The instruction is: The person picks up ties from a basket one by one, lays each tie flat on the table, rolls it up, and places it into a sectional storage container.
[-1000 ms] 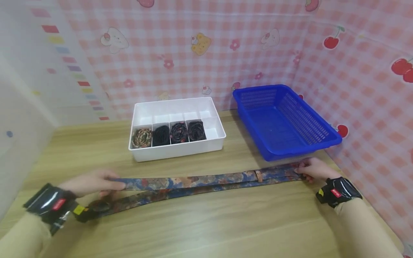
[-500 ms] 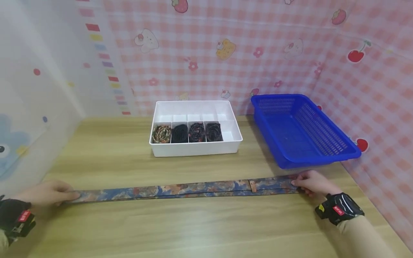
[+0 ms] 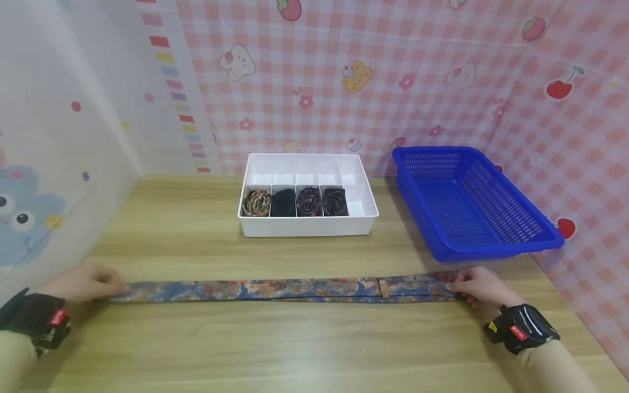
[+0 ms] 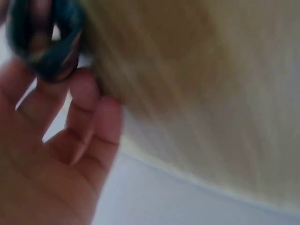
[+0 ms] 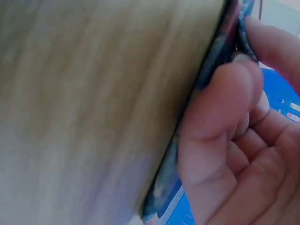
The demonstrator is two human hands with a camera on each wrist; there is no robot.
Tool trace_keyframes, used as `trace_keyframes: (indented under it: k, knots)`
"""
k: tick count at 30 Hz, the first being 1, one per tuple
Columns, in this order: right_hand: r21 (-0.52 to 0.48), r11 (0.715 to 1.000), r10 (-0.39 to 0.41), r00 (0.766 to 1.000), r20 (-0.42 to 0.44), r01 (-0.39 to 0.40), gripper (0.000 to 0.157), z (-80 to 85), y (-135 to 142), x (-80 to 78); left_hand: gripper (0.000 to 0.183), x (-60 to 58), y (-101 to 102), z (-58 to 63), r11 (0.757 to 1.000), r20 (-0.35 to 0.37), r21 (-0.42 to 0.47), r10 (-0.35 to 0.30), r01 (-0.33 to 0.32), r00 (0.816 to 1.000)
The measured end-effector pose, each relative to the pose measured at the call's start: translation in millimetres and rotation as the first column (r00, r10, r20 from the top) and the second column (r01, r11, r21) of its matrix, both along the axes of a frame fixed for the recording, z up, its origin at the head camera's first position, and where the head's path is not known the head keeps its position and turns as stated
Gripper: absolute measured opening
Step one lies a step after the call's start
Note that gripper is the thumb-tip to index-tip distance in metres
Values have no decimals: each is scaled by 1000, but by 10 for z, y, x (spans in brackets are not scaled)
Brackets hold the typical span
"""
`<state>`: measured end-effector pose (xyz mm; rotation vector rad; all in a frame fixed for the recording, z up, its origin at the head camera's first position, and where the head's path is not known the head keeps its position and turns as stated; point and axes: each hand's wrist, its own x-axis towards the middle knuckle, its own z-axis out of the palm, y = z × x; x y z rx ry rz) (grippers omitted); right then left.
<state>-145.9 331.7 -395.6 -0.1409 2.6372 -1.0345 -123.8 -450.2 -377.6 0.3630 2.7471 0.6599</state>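
Observation:
A blue necktie (image 3: 304, 289) with an orange and red floral pattern stretches across the wooden table, doubled lengthwise. Its small tan keeper loop (image 3: 384, 288) shows toward the right. My left hand (image 3: 88, 284) grips the left end; in the left wrist view the tie bends round in a fold (image 4: 51, 51) at the fingers. At the other end, my right hand (image 3: 484, 286) pinches the tie between thumb and fingers. Beyond it stands a white divided box (image 3: 307, 227), its front row holding several rolled ties, including a tan one (image 3: 257, 202) and a black one (image 3: 283, 202).
A blue plastic basket (image 3: 491, 254) stands at the back right, just beyond my right hand. Behind the table hangs a pink checked cloth (image 3: 304, 125), with more of it along the right side. A pale sheet (image 3: 73, 153) covers the left side.
My left hand has moved outward to the left, and the tie's two layers now lie closer together and straighter. The right hand keeps its hold. The head view has shifted left.

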Motion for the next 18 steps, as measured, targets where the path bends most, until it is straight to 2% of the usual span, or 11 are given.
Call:
trace_keyframes:
  k: [3,5,7,11,13,15,16,18]
  knots:
    - [45,998,-31,998,-49,33,24,-17,-18,14,22,19,30,-49,999,-107,-24,32,-35,994]
    - [58,997,-51,996,-72,55,26,-8,-43,19,22,74,32,-51,997,-142,-26,62,-67,988]
    - [77,995,-61,994,-93,68,32,17,-58,47,25,132,31,-30,995,-133,-22,97,-101,986]
    - [125,991,-41,996,-81,51,45,165,-139,204,42,235,24,25,989,-16,38,146,-146,989]
    - [121,992,31,997,-75,-22,46,280,-285,300,50,262,31,33,987,10,65,146,-146,989]
    - [67,985,167,982,-91,-161,41,393,-540,348,53,252,52,26,986,-12,96,140,-138,990]
    - [24,970,244,964,-107,-243,36,444,-712,351,52,238,77,31,984,-34,111,145,-140,989]
    - [-46,911,398,902,-169,-411,27,525,-1128,303,50,191,160,60,980,-100,137,156,-141,983]
